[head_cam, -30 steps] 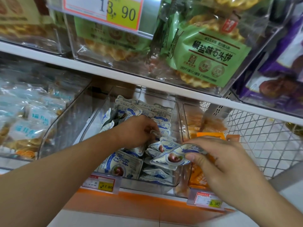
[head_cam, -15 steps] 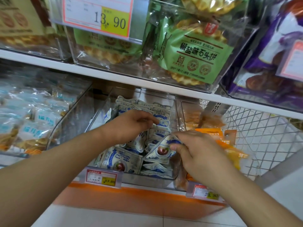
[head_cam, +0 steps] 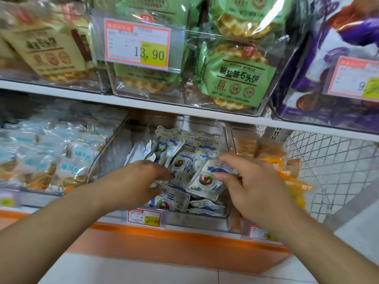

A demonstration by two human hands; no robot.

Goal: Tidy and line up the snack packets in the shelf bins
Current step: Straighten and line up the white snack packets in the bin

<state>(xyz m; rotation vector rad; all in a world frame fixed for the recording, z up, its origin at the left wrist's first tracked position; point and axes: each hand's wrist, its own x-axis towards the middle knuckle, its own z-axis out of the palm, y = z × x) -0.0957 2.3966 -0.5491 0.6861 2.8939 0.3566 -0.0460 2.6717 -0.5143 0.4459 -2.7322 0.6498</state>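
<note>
Our right hand [head_cam: 251, 181] has brought its pinched white-blue packet [head_cam: 207, 179] over the clear middle bin [head_cam: 225, 144], left hand [head_cam: 141, 179] now gripping front packets there. Slotting in comes next; rows remain jumbled.

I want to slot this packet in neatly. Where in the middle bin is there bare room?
Free: the back-left strip of the clear bin, between its left wall and the upright white-and-blue packets. Crowded: the front, where the left hand and right hand work among loose packets.
</note>
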